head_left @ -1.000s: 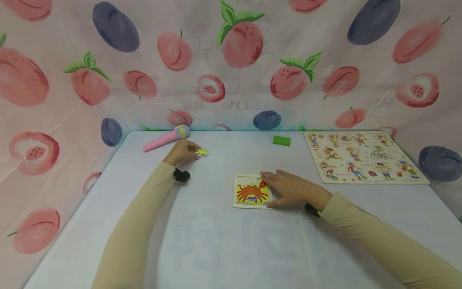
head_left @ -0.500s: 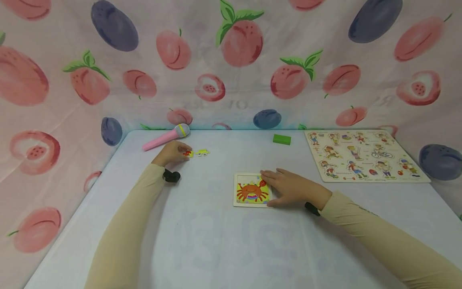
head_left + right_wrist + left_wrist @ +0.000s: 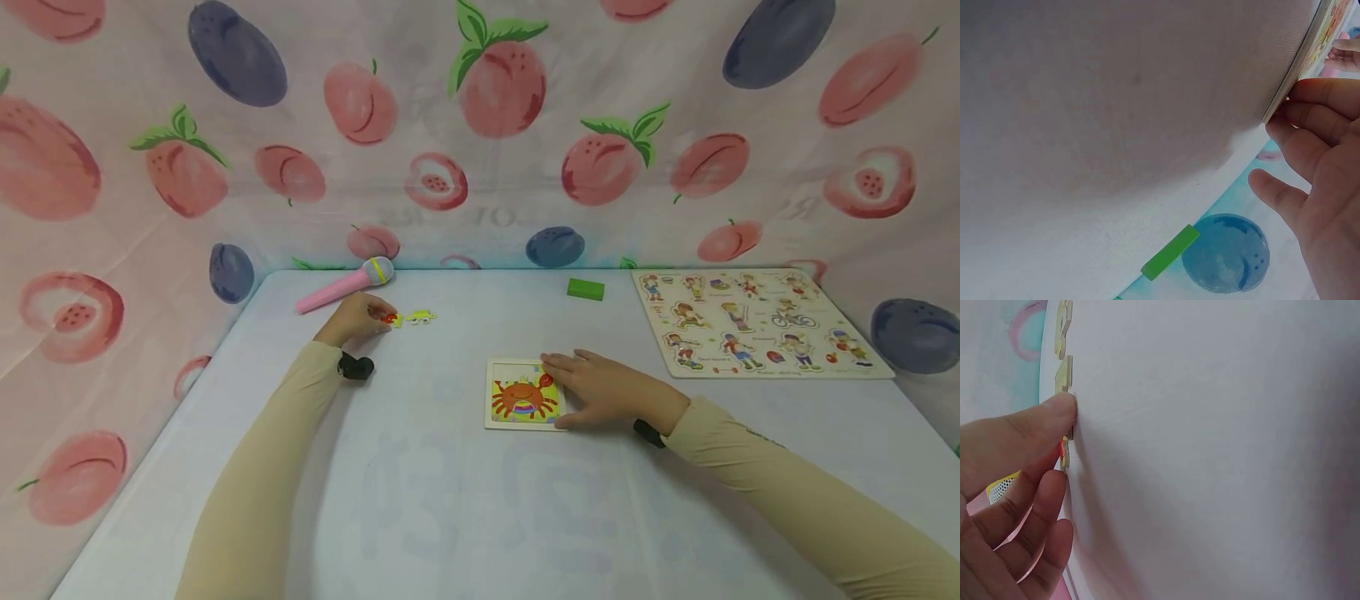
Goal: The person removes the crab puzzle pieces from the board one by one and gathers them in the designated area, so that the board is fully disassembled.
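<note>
My left hand [image 3: 356,318] pinches a small red-and-yellow jigsaw piece [image 3: 393,319] at the back left of the table. In the left wrist view the thumb covers part of that piece [image 3: 1064,453], and the other fingers are bent below. Just right of it lies a second yellow jigsaw piece [image 3: 421,317], with a small gap between them. A square crab puzzle [image 3: 524,402] in a pale wooden frame lies mid-table. Resting along its right edge is my right hand [image 3: 606,390], fingers extended; the right wrist view shows fingertips touching the frame [image 3: 1291,78].
A pink toy microphone [image 3: 341,287] lies behind the left hand. Toward the back edge sits a green block [image 3: 586,289]. A large board of sports figures [image 3: 750,333] lies at the back right. Fruit-printed cloth [image 3: 510,175] hangs behind the white table [image 3: 450,517].
My left hand has let go of the yellow piece, moved a little left and taken hold of the red-and-yellow piece. During the last half second it barely shifts. The right hand stays put.
</note>
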`<control>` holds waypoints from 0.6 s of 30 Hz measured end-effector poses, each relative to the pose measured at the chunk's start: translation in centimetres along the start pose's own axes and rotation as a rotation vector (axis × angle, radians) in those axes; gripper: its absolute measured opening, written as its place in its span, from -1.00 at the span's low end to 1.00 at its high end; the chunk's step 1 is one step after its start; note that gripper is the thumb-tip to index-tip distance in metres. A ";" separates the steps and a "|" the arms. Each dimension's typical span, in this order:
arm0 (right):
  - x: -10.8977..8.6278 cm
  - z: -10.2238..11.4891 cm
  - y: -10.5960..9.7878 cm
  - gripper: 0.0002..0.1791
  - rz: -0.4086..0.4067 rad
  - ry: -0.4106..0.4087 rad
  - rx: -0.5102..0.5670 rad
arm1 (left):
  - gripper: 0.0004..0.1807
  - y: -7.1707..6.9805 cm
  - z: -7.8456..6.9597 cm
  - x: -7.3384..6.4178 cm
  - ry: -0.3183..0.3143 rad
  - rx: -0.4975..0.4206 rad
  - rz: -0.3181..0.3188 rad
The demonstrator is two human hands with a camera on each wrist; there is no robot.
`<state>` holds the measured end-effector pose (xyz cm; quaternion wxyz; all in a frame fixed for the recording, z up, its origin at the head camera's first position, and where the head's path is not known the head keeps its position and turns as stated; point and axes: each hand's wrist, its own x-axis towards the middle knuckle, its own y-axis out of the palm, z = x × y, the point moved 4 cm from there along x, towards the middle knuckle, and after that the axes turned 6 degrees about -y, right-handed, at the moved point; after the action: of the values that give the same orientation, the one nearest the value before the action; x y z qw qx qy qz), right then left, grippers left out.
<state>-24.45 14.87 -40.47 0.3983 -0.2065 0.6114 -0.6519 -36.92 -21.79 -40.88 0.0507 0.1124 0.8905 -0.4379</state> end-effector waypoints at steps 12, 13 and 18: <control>-0.1 0.0 0.0 0.01 0.000 0.000 -0.008 | -0.62 -0.3 -0.2 -0.6 0.035 -0.005 0.036; -0.1 0.0 0.0 0.01 0.000 0.000 -0.009 | -0.63 -0.3 -0.2 -0.6 0.032 -0.003 0.035; -0.1 0.0 0.0 0.00 -0.015 -0.017 -0.010 | -0.65 -0.3 0.1 -0.3 0.023 -0.011 0.029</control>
<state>-24.38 14.93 -40.47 0.3977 -0.2185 0.6097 -0.6499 -36.70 -22.10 -40.63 0.0477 0.1300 0.8917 -0.4309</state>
